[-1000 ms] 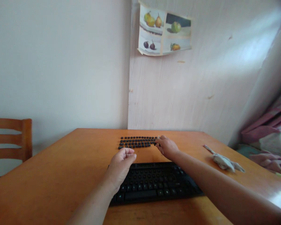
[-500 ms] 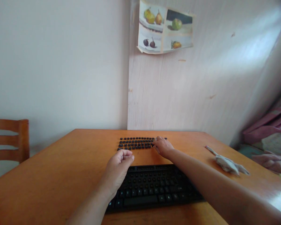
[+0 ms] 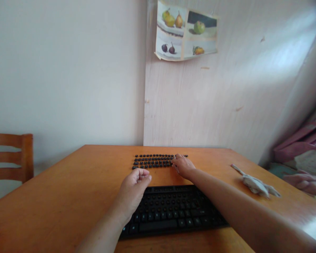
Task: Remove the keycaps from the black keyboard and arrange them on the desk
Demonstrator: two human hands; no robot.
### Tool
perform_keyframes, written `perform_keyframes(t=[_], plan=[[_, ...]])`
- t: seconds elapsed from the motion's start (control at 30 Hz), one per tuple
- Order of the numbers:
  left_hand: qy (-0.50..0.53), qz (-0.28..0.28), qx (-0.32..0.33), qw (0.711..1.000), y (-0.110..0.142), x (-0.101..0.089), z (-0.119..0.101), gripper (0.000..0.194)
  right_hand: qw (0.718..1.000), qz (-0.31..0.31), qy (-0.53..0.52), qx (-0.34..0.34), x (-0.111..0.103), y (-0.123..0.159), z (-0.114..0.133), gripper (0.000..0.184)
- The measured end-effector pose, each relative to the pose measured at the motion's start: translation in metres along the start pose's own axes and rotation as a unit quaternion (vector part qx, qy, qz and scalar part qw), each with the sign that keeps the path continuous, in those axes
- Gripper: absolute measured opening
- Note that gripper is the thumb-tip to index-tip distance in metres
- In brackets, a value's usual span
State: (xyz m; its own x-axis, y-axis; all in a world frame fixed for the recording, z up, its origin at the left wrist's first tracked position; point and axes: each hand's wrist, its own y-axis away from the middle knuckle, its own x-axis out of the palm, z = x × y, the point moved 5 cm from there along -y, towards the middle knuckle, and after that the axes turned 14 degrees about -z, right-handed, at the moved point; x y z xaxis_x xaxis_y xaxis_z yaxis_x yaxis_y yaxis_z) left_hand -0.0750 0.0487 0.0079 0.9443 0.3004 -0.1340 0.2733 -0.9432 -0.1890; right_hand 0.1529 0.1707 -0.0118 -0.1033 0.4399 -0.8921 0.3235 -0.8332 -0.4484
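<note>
The left hand (image 3: 133, 187) hangs half-curled over the left of the near keyboard (image 3: 159, 225), while the right hand (image 3: 183, 166) reaches down at the right part of the far keycaps (image 3: 153, 162) on the counter (image 3: 55, 189), each one's grip impossible to tell.

Well above the right hand's (image 3: 183, 166) grip, a four-picture sheet of fruit paintings (image 3: 185, 33) on a pale wood-grain panel (image 3: 173, 105). Far left of the grip, a slat-backed wooden chair (image 3: 7, 157) before a white wall (image 3: 68, 70). Right of the grip, a crumpled pale grey cloth (image 3: 255, 185) on the wooden table (image 3: 55, 191); farther right, heaped pink fabric (image 3: 292, 151).
</note>
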Motion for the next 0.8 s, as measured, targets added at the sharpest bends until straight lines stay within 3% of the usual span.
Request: perform_keyframes(t=[0.23, 0.53, 0.63, 0.7, 0.8], plan=[[0.007, -0.003, 0.004, 1.0, 0.001, 0.0, -0.002, 0.034, 0.998, -0.048, -0.05, 0.008, -0.01, 0.003, -0.005, 0.023], [-0.025, 0.008, 0.037, 0.999, 0.002, 0.001, -0.002, 0.032, 0.97, -0.148, -0.175, 0.076, -0.072, 0.033, 0.003, 0.021], [-0.036, 0.032, 0.048, 0.998, 0.005, 0.006, -0.004, 0.03, 0.936, -0.122, -0.299, 0.141, -0.088, 0.056, 0.008, 0.017], [-0.044, 0.052, 0.055, 0.996, 0.007, 0.009, -0.005, 0.028, 0.91, -0.06, -0.372, 0.175, -0.093, 0.074, 0.016, 0.021], [-0.057, 0.074, 0.072, 0.993, 0.011, 0.013, -0.007, 0.026, 0.89, 0.002, -0.405, 0.212, -0.096, 0.099, 0.029, 0.025]])
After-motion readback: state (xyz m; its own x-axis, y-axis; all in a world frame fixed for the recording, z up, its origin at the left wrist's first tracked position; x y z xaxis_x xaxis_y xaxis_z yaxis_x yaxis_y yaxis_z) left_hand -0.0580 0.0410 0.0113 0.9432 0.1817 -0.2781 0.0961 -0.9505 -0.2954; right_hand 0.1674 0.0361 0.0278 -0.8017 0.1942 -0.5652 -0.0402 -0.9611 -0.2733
